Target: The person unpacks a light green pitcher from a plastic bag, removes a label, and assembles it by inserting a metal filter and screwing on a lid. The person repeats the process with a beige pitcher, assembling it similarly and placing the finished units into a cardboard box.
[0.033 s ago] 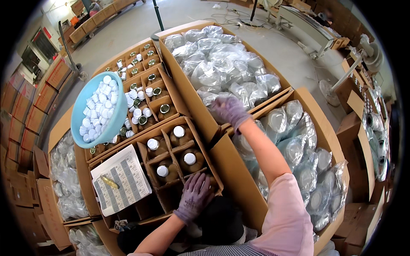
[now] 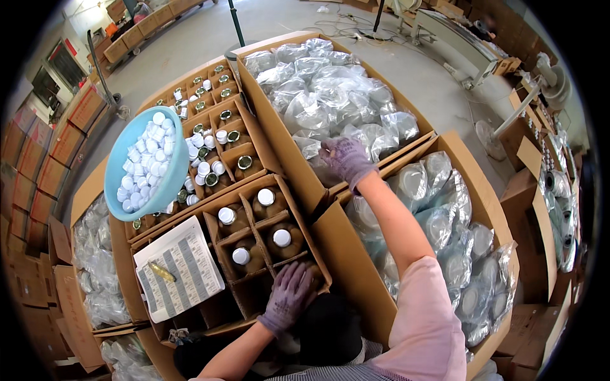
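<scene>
Below the head camera, we see our left hand (image 2: pixel 289 297), in a purple glove, resting fingers-down on the near corner of a divided cardboard carton (image 2: pixel 251 289). Whether those fingers clasp anything we cannot tell, since the bottle under them is hidden. Four brown bottles with white caps (image 2: pixel 265 197) stand upright in the cells just beyond that hand. Our right hand (image 2: pixel 346 159), also gloved, reaches far forward into a big carton (image 2: pixel 270 120) of clear plastic-wrapped bags (image 2: pixel 330 89), its fingers curled onto one bag at the box's near edge. Left of the bottles, a printed sheet (image 2: pixel 181 267) lies flat with a small yellowish object (image 2: pixel 162 272) on it. Farther left, a light blue bowl (image 2: pixel 124 159) filled with white caps (image 2: pixel 146 165) sits tilted over a second divided carton of open bottles (image 2: pixel 229 136).
</scene>
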Available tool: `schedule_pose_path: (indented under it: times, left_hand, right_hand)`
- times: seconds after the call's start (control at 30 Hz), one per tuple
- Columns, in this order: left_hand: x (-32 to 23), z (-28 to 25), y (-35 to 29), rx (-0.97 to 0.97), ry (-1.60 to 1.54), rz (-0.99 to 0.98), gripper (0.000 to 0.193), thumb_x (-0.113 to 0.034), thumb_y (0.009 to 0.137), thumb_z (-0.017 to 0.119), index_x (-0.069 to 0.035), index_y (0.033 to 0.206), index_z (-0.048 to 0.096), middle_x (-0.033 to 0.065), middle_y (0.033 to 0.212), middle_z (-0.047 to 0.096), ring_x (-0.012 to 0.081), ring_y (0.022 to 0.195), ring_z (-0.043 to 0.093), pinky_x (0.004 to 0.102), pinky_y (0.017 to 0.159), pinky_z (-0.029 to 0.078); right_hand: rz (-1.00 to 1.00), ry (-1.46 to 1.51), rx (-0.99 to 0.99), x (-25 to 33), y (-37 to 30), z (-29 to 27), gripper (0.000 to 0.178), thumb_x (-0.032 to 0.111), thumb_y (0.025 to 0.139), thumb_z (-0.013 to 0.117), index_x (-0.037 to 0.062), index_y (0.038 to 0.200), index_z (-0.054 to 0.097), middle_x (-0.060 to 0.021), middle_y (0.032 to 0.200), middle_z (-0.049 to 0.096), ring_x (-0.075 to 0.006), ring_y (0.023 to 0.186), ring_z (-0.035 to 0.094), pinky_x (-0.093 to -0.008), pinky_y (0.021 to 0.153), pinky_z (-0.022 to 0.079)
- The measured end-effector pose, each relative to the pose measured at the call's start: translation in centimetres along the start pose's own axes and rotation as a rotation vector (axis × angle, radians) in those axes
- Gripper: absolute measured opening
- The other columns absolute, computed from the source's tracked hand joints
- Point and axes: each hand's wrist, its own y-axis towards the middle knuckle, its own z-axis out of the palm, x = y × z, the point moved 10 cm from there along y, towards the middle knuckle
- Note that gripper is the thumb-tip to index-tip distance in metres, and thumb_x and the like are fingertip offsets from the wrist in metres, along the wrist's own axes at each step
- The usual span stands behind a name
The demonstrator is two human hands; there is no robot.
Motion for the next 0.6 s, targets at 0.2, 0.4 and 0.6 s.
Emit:
schedule_pose_path:
  times: [0.2,0.4,0.6]
  left_hand:
    - [1.1,2.7,-2.7,0.038,0.023,-0.035,0.059,-0.018,0.08,0.075,-0.002,0.131,0.051,0.0185,0.133,0.051,0.0374,0.126,0.05,0.0497,0.109,0.041]
    - [2.2,3.0,-3.0,0.016,0.005,-0.103,0.06,-0.017,0.078,0.077,-0.003,0.13,0.051,0.018,0.134,0.051,0.0386,0.126,0.051,0.0505,0.107,0.043]
    - [2.0,3.2,-2.7,0.008,0.02,-0.065,0.052,-0.018,0.084,0.071,-0.003,0.13,0.051,0.0185,0.13,0.052,0.0369,0.124,0.051,0.0485,0.108,0.043]
  right_hand:
    - [-0.357,-0.601,-0.003,2.7,3.2,2.5,0.03,0.03,0.086,0.063,0.0198,0.112,0.075,-0.0043,0.117,0.071,-0.0263,0.112,0.065,-0.0444,0.094,0.051]
    - [-0.313,-0.887,0.222,2.4,9.9,5.8,0.029,0.031,0.092,0.06,0.0171,0.111,0.076,-0.0055,0.115,0.073,-0.0279,0.106,0.07,-0.0404,0.087,0.055]
    - [-0.233,-0.917,0.506,-0.1,9.0,14.0,0.044,0.038,0.092,0.06,0.0165,0.13,0.067,-0.0068,0.135,0.063,-0.0227,0.122,0.061,-0.0438,0.095,0.049]
